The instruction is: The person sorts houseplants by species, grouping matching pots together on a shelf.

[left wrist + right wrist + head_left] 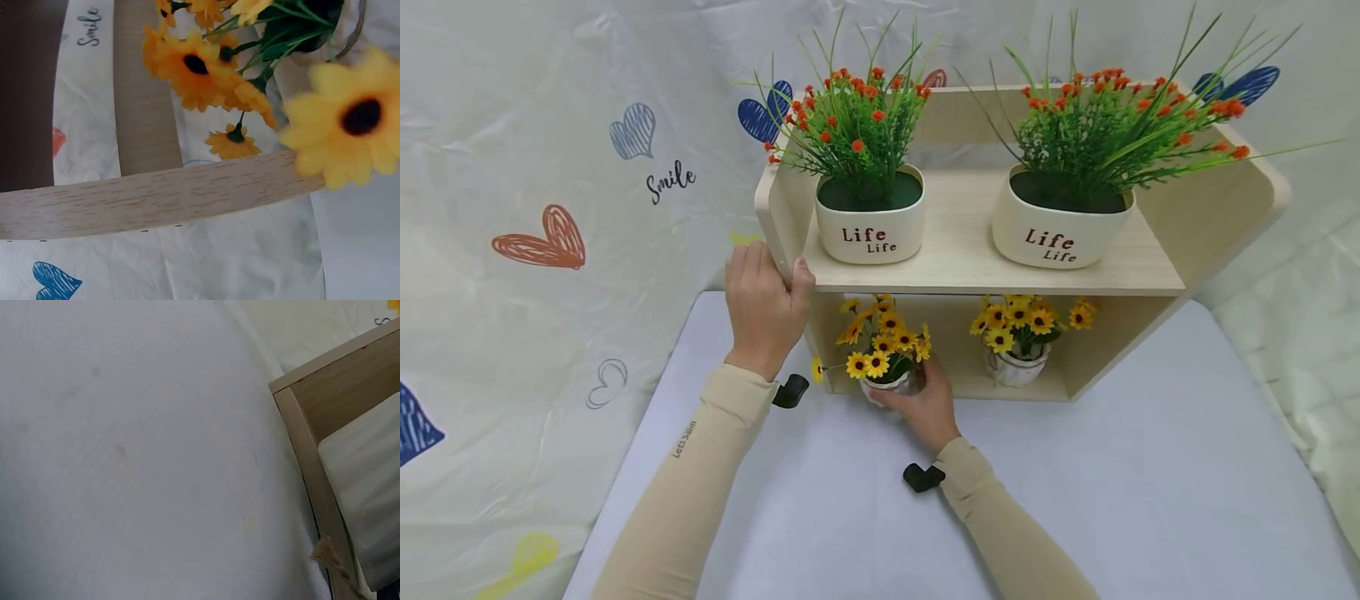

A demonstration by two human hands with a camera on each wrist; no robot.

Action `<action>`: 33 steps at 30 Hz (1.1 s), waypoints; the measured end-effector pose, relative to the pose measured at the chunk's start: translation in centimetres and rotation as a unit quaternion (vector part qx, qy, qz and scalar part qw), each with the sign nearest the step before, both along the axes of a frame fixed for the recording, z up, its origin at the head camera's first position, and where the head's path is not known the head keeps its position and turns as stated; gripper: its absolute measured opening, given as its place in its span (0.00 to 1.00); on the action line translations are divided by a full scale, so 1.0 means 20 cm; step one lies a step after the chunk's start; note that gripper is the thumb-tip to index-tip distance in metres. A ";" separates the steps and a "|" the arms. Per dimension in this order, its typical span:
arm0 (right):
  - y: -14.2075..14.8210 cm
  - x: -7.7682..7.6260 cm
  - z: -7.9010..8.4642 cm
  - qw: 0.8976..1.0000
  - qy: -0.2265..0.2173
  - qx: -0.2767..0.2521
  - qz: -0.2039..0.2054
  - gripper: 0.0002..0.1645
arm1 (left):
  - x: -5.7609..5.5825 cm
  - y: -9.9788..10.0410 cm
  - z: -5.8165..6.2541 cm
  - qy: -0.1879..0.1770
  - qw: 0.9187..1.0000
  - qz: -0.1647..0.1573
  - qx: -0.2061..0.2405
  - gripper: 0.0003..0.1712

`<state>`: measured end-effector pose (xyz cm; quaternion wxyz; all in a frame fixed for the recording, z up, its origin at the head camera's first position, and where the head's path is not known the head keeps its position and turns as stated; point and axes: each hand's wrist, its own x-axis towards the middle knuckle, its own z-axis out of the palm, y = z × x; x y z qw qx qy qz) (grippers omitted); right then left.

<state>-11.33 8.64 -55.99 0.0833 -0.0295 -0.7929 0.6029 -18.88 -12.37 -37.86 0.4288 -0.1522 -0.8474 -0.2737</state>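
Note:
A two-tier pale wooden shelf (970, 283) stands on a white-covered table. My left hand (763, 304) grips the shelf's left side panel at about mid-height, thumb at the panel's edge. With my right hand (931, 407) I hold a small whitish pot (883, 387) of yellow artificial sunflowers (883, 342) at the left of the lower compartment; some fingers are hidden behind the pot. Close by in the left wrist view are its sunflowers (194, 65) and the shelf's edge (150, 200). The pot (365, 487) and a bit of twine (328, 553) show in the right wrist view.
On the upper tier stand two white oval planters, the left planter (870, 229) and the right planter (1052, 233), with red flowers and long grass blades. A second sunflower pot (1017, 368) sits lower right. Heart-printed sheeting (550, 333) hangs behind.

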 end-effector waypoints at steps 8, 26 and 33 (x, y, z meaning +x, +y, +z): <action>0.01 -0.05 -0.01 1.000 -0.020 -0.023 -0.006 0.59 | 0.00 0.00 0.01 0.005 1.000 0.001 0.004 0.24; 0.02 -0.15 0.02 0.997 -0.070 0.016 -0.017 0.58 | 0.01 0.00 0.01 0.003 1.000 0.001 -0.002 0.22; 0.02 -0.18 0.03 0.995 -0.092 0.022 -0.019 0.60 | 0.01 0.01 0.00 -0.006 1.000 0.003 0.004 0.24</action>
